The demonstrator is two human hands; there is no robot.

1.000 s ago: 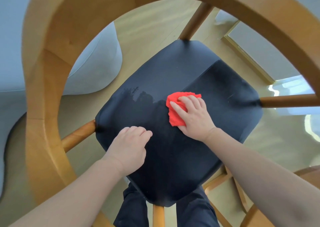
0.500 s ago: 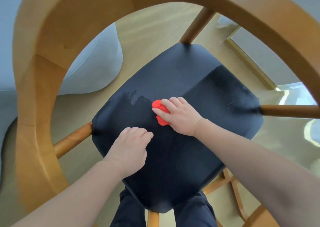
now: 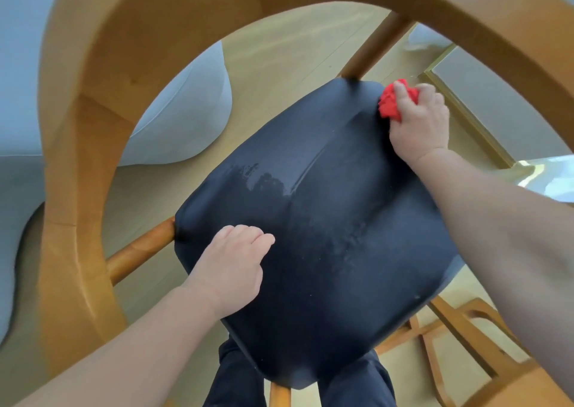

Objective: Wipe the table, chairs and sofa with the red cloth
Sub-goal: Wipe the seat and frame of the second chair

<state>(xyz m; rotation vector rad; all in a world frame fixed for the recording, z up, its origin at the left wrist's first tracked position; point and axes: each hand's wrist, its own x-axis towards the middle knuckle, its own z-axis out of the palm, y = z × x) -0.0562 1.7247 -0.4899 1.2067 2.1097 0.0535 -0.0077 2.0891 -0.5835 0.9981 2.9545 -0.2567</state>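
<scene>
Red cloth (image 3: 389, 105): one, bunched into a wad, at the far right corner of the chair seat (image 3: 326, 235). It touches the seat's edge there, just beside the wooden post (image 3: 372, 46) that rises from that corner.

Right hand (image 3: 419, 124): grasping the cloth, with fingers and thumb curled round the wad. Red shows to the left of the knuckles and between the fingers. The arm reaches across the right side of the seat.

Left hand (image 3: 233, 270): loosely clenched, fingers curled under, with the knuckles and heel resting on the near left part of the seat. Nothing is seen in it. It is well apart from the cloth.

Seat: one, black and smooth, with rounded corners. A raised crease runs from the far corner toward the middle. A glossy patch (image 3: 264, 183) left of centre reflects dark shapes (whether it is damp or only shiny cannot be told).

Chair frame (image 3: 93, 133): light brown wood, one broad curved rail arching from the left over the top of the view. Rounded posts meeting the seat: three in view, at the far corner, at the left corner (image 3: 139, 251) and at the near edge (image 3: 279, 394).

Surroundings:
- Dark trouser legs (image 3: 236, 375): two, below the near edge of the seat.
- Second wooden chair (image 3: 459, 329): one, partly in view at lower right.
- Pale grey cushion (image 3: 180, 120): rounded, one, seen through the rail at left.
- Floor (image 3: 279, 58): tan.
- Bright reflective surface (image 3: 553, 176): at the right edge, behind the right forearm.
</scene>
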